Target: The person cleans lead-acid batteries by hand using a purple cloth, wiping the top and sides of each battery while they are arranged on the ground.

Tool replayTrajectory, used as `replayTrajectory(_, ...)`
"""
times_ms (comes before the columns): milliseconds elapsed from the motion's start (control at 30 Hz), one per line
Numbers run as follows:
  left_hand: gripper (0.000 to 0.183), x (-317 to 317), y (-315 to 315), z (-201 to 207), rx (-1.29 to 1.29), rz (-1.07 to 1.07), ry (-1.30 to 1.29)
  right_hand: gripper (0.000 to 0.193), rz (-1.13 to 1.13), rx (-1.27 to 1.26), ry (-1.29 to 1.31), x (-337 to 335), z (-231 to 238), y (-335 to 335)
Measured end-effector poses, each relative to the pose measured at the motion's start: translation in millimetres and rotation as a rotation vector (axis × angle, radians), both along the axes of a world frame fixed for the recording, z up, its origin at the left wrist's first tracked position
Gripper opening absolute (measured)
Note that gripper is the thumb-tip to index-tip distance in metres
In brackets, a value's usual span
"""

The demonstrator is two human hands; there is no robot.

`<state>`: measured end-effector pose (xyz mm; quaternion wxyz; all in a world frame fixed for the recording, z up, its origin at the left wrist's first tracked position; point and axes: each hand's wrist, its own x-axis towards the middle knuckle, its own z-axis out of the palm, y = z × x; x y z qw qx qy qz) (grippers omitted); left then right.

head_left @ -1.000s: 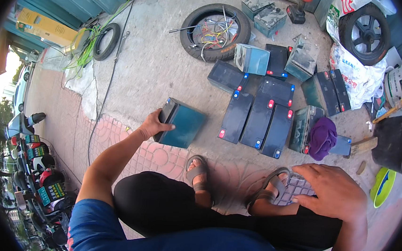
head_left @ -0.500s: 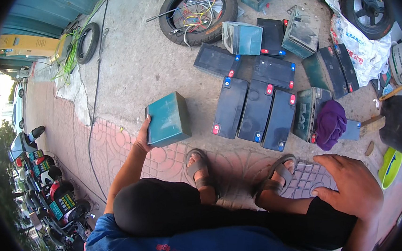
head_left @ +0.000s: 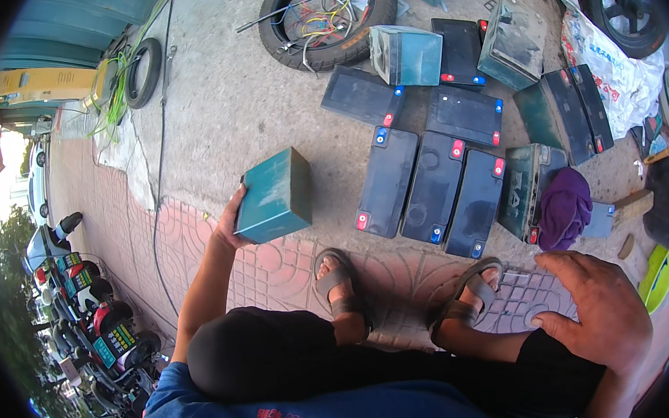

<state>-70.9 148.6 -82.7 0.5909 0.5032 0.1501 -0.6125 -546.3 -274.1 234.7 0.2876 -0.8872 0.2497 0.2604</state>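
My left hand (head_left: 230, 220) grips the side of a teal block-shaped battery (head_left: 271, 196), with the fingers partly hidden behind it. The battery is tilted, left of my feet. Over my right knee, my right hand (head_left: 597, 312) is empty, thumb and fingers apart. A crumpled purple cloth (head_left: 565, 209) lies just beyond it, draped against a dusty teal battery (head_left: 522, 194). Between the hands, three dark batteries (head_left: 433, 187) lie side by side in front of my feet, with red and blue terminals. More dark batteries (head_left: 363, 97) lie behind them.
A tire (head_left: 272, 30) with coloured wires and tools inside lies at the far side. Farther right are a white sack (head_left: 608, 77), a wheel (head_left: 628, 28) and a yellow-green container (head_left: 659, 278). Parked scooters (head_left: 98, 316) stand at left; a black cable (head_left: 163, 117) crosses the ground.
The view has shifted slightly, so the batteries on the ground appear farther right. The held battery has moved a little left relative to them and turned slightly. My right hand stays open over the knee.
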Motion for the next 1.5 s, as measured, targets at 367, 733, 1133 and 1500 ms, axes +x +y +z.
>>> replayTrajectory(367,0.083,-23.2,-76.6,81.6,0.577,-0.305,-0.872,0.066,0.022,0.083,0.014,11.9,-7.3,-0.9)
replayTrajectory(733,0.083,-44.4,-90.1,115.2,0.507,-1.131,-1.83,0.065,0.098,0.042,-0.012,47.5,1.1,20.6)
replayTrajectory(1133,0.09,-89.0,-11.7,66.0,0.236,-0.749,-2.093,0.061,0.158,-0.042,-0.019,74.3,6.1,52.6)
replayTrajectory(1500,0.046,-165.8,40.3,-4.3,0.305,-0.689,-2.384,0.061,0.198,-0.04,0.028,70.4,-0.8,63.2)
